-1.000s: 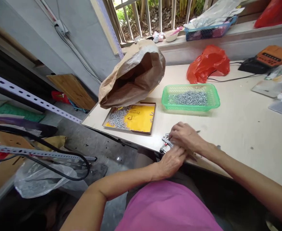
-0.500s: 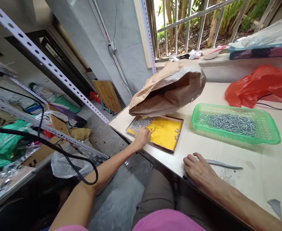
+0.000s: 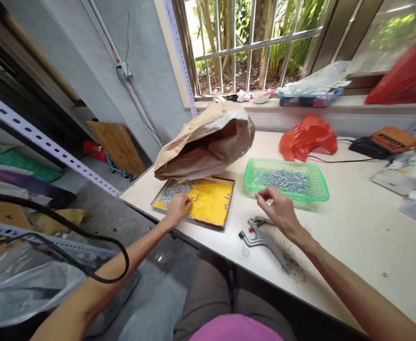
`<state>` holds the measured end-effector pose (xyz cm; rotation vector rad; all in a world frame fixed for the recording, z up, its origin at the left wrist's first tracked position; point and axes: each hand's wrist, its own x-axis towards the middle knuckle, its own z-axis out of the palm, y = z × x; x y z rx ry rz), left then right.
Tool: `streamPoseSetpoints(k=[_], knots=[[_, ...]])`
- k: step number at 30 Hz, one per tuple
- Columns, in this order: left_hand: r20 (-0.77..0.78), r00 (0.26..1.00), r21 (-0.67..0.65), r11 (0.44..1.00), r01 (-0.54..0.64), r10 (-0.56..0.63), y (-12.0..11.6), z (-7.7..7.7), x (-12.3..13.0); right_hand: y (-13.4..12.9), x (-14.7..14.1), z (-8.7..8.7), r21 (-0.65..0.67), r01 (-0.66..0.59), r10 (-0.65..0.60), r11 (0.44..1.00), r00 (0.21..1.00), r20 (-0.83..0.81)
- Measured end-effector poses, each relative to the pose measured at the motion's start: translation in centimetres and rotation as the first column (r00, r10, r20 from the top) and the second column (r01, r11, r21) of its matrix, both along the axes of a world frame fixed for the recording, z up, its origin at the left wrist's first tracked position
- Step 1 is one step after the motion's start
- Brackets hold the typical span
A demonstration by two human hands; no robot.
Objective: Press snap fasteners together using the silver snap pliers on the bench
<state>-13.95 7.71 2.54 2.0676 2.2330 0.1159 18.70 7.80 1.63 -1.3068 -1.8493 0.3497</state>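
My left hand (image 3: 178, 209) is closed at the near edge of a shallow tray (image 3: 229, 208) with a yellow lining; what its curled fingers hold, if anything, is hidden. Small silver metal pins (image 3: 178, 190) are heaped in the tray's left end, and a few lie at its right side. Thumb and forefinger of my right hand (image 3: 279, 211) pinch a tiny metal piece, too small to name surely, by the near left corner of a green plastic basket (image 3: 321, 190). Similar pins fill much of that basket. Below my right hand lie grey locking clamp pliers (image 3: 269, 242), touched by neither hand.
An open brown paper bag (image 3: 208, 142) leans over the tray's back edge. Behind the basket lies a red plastic bag (image 3: 307, 137). An orange and black device (image 3: 394, 139) stands at the back right. A black cable (image 3: 87, 232) loops across my left arm.
My view has turned to the right. My right hand has left the pliers and risen beside the green basket, its fingers now pinched. My left hand stays at the tray.
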Motion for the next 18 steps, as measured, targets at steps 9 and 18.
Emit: streamPoseSetpoints(k=[9,18], knots=[[0.639,0.747,0.033,0.977,0.210,-0.182,-4.1,1.5,11.2,-4.0,2.9,1.8,-0.228,0.095,0.059,0.969,0.808,0.587],[0.571,0.797,-0.161,0.925,0.344,-0.197,-4.0,-2.6,15.8,-11.5,2.7,-2.3,-0.400,0.127,0.201,0.908,0.704,0.681]])
